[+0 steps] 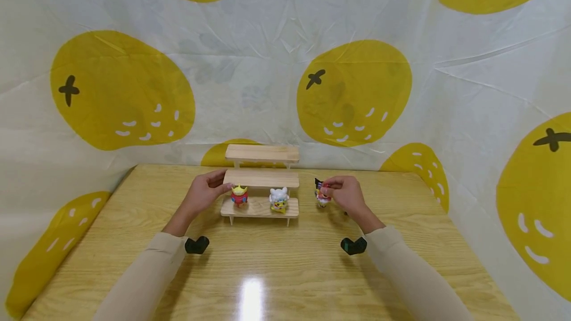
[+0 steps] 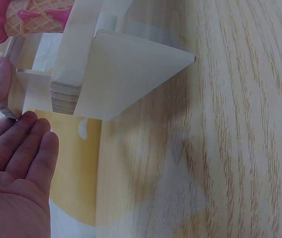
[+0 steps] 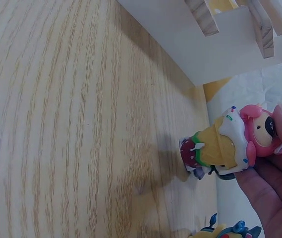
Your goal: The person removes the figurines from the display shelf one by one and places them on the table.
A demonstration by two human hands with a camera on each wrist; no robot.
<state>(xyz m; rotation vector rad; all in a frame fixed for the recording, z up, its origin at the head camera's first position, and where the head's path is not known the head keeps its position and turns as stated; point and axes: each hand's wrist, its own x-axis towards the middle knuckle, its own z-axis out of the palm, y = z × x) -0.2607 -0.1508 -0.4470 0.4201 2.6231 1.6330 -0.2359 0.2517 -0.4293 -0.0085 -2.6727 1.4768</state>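
Fingers of the right hand (image 1: 348,194) are closed in a neat pinch on the pink figure (image 3: 227,141), thumb up at its head, and it's just to the right of the rack (image 1: 260,178)! Waffle cone, white icing, coloured sprinkles, a green band above a dark red base; whether that base touches the counter (image 1: 276,256), I can't tell. A teal figure (image 3: 225,233) peeks in near it at the edge of the right wrist view.

Over to the left hand (image 1: 206,191): fingers loosely extended at the left end of the rack, thumb up against the middle shelf; how firmly they press, I can't tell. Bottom shelf, two standing upright: the red figure (image 1: 239,196) at the left, the white figure (image 1: 279,200) toward the right, well apart. And for print, the cloth (image 1: 250,98) behind carries big yellow fruit marked with black crosses and white dashes.
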